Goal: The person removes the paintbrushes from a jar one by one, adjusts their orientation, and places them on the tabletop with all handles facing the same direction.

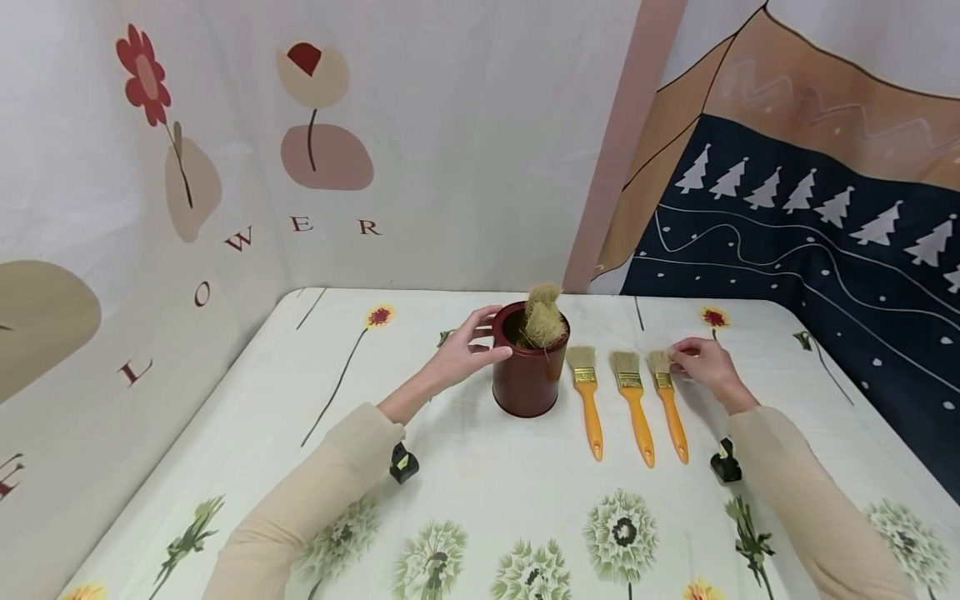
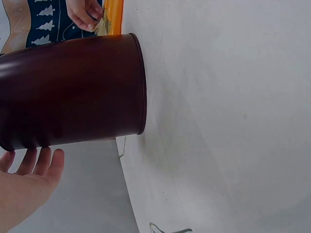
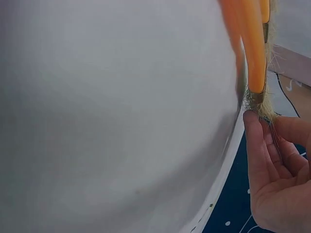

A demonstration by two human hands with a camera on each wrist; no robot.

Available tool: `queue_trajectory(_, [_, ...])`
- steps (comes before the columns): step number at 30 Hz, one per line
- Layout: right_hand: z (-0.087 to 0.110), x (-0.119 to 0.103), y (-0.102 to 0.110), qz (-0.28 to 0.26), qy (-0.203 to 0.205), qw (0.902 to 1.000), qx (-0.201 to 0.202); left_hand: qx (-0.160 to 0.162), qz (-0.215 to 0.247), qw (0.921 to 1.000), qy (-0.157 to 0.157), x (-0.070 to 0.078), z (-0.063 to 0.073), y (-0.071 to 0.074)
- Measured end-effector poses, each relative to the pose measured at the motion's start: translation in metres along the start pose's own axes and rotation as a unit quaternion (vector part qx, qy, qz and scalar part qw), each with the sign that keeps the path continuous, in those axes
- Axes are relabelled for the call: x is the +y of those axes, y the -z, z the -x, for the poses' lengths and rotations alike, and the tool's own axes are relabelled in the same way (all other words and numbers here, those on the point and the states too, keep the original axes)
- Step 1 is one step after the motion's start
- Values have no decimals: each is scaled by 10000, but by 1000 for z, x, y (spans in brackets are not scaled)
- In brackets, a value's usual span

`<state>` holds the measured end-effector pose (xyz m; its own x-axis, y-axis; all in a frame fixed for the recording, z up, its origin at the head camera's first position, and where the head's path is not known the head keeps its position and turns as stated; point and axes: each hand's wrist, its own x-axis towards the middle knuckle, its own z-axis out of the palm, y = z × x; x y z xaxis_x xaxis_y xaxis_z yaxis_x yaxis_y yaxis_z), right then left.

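Observation:
A dark red can (image 1: 528, 383) stands upright on the table, with a tuft of straw-coloured fibre (image 1: 544, 317) sticking out over its rim. My left hand (image 1: 467, 350) rests against the can's left side, thumb at the front of the rim and fingers further back; in the left wrist view its fingertips (image 2: 44, 153) meet the wall of the can. To the right lie three paintbrushes with orange handles, bristles pointing away. My right hand (image 1: 705, 364) pinches the bristle tips of the rightmost paintbrush (image 1: 670, 408); in the right wrist view thumb and finger close on the pale bristles (image 3: 265, 108).
The left paintbrush (image 1: 588, 408) lies beside the can, and the middle paintbrush (image 1: 633, 408) between the other two. A flower-printed cloth (image 1: 480, 500) covers the table. Printed fabric (image 1: 465, 150) hangs along the table's back and sides.

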<state>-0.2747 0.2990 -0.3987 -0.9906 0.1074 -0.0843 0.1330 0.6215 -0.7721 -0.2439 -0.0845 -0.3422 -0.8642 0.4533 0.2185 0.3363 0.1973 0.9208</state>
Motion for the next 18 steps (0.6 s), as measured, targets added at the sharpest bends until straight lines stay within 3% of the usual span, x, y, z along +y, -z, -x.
queue_trajectory(3, [0,1,0,27,-31,10000,25,-12,-22,10000,20,8,3,-1])
queue_trajectory(11, [-2,3,1,76,168,9994,290,2,10,10000,14,10,3,-1])
queue_trajectory(18, [-38,42,-11,671,582,9922,876,10,-21,10000,95,10,3,-1])
